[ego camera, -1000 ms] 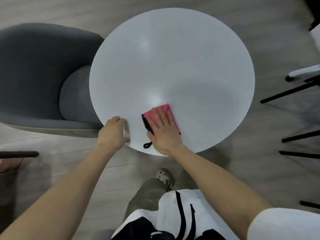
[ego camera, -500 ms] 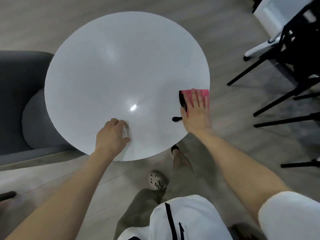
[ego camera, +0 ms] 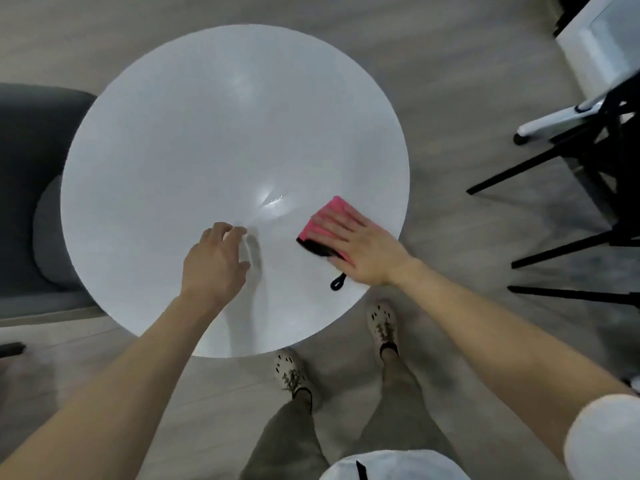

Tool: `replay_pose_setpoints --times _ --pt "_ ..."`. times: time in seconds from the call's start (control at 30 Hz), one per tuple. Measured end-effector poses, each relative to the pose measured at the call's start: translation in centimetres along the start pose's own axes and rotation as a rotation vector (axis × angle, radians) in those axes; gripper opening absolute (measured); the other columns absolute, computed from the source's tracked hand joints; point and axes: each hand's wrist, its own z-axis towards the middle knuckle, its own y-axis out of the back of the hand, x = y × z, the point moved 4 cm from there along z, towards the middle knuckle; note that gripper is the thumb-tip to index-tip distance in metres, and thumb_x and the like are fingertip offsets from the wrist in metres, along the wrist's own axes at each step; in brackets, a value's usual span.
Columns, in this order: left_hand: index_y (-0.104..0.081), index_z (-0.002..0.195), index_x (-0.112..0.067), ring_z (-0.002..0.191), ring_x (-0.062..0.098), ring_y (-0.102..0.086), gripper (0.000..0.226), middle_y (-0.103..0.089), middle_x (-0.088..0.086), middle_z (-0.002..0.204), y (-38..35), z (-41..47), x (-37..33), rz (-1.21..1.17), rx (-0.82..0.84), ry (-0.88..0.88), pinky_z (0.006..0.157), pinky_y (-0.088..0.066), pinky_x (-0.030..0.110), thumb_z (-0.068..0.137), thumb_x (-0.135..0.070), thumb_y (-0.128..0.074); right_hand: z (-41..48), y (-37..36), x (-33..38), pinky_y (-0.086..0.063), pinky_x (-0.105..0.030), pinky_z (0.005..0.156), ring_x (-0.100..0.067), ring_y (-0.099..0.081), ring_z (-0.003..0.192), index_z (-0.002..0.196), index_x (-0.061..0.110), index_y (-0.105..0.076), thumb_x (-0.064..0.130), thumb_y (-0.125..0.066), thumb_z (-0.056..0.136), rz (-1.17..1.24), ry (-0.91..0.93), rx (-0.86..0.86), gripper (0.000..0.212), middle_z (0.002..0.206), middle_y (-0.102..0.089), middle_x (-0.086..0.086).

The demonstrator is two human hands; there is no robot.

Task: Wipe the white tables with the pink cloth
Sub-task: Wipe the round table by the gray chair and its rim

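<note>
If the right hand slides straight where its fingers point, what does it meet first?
The way looks free: the right hand, flat on the pink cloth, points across the white table top, passing beyond the left hand.

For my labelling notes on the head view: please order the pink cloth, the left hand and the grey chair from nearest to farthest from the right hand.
1. The pink cloth: under the right hand, touching it, on the white table.
2. The left hand: to its left, over the table's near part.
3. The grey chair: past the table's left edge.
</note>
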Motion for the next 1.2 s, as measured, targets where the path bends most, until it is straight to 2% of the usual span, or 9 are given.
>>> replay_pose_setpoints --times 0.13,0.27,0.4,0.53,0.7,0.83,1.0,1.1,1.2 --pt "-0.046 0.161 -0.019 0.148 0.039 -0.044 0.079 -0.039 0.013 0.167 0.7 3.0 -2.0 -0.025 -0.001 0.125 0.108 -0.049 0.056 0.093 -0.025 -0.084 1.8 2.8 -10.5 -0.01 -0.052 0.135 -0.024 -0.011 0.168 0.173 0.027 -0.02 0.043 -0.039 0.114 -0.049 -0.297 0.005 0.063 0.18 -0.018 -0.002" --pt "-0.036 0.167 -0.023 0.155 0.04 -0.039 0.072 -0.031 0.011 0.173 1.3 4.5 -0.8 -0.044 0.093 0.322 0.117 -0.043 0.058 0.099 -0.014 -0.061 3.3 1.2 -3.0 -0.009 -0.057 0.134 -0.033 -0.008 0.168 0.173 0.022 -0.02 0.044 -0.034 0.113 0.053 -0.485 -0.129 0.065 0.18 -0.015 -0.012" --pt "-0.022 0.167 -0.026 0.133 0.038 -0.056 0.082 -0.031 0.006 0.165 0.6 3.9 -0.1 0.004 0.34 0.315 0.1 -0.054 0.054 0.095 -0.004 -0.054 0.8 -2.1 10.9 -0.008 -0.057 0.135 -0.03 -0.006 0.168 0.17 0.024 -0.032 0.042 -0.046 0.11 0.232 0.219 0.043 0.064 0.178 -0.026 -0.006" --pt "-0.015 0.168 -0.03 0.124 0.036 -0.061 0.083 -0.031 0.006 0.167 0.9 4.2 0.6 0.065 0.344 0.273 0.093 -0.054 0.048 0.099 -0.009 -0.055 3.1 -1.2 5.8 -0.015 -0.054 0.134 -0.023 -0.018 0.167 0.166 0.028 -0.041 0.04 -0.048 0.112 0.241 0.521 0.041 0.056 0.174 -0.037 -0.001" --pt "-0.009 0.172 -0.041 0.135 0.028 -0.06 0.112 -0.025 -0.007 0.176 1.1 3.8 1.1 0.09 0.325 0.291 0.101 -0.055 0.044 0.089 -0.054 -0.083 11.6 3.0 -15.0 -0.007 -0.052 0.136 -0.024 -0.017 0.166 0.171 0.03 -0.024 0.041 -0.042 0.113 0.014 -0.144 -0.103 0.061 0.177 -0.026 -0.002" --pt "-0.007 0.172 -0.042 0.159 0.019 -0.036 0.133 -0.01 -0.013 0.18 0.0 2.5 0.1 -0.002 0.227 0.341 0.104 -0.056 0.047 0.075 -0.052 -0.096 12.3 2.6 -10.7 -0.006 -0.056 0.135 -0.031 -0.007 0.168 0.173 0.023 -0.017 0.046 -0.027 0.114 0.022 -0.465 -0.136 0.064 0.181 -0.011 -0.012" --pt "-0.012 0.17 -0.047 0.162 0.013 -0.032 0.135 -0.011 -0.02 0.18 -0.3 2.5 0.6 -0.028 0.14 0.386 0.103 -0.057 0.045 0.068 -0.054 -0.099 7.2 -0.8 6.3 -0.013 -0.059 0.133 -0.03 -0.006 0.168 0.172 0.021 -0.022 0.041 -0.037 0.113 0.165 0.088 -0.009 0.064 0.18 -0.016 -0.009" --pt "-0.02 0.165 -0.051 0.153 0.011 -0.046 0.134 -0.025 -0.023 0.174 -0.5 2.5 1.1 -0.028 0.096 0.364 0.092 -0.06 0.043 0.059 -0.058 -0.1 8.6 -0.4 3.9 -0.012 -0.056 0.135 -0.025 -0.009 0.168 0.172 0.026 -0.025 0.041 -0.037 0.115 0.151 0.425 0.024 0.06 0.179 -0.022 -0.003" --pt "-0.023 0.162 -0.053 0.143 0.011 -0.055 0.134 -0.034 -0.022 0.168 -0.6 2.8 1.4 -0.013 0.08 0.35 0.088 -0.062 0.043 0.052 -0.06 -0.101 16.0 1.6 -7.5 -0.012 -0.054 0.135 -0.026 -0.025 0.164 0.169 0.029 -0.035 0.036 -0.043 0.112 0.072 0.18 -0.08 0.057 0.173 -0.037 -0.002"
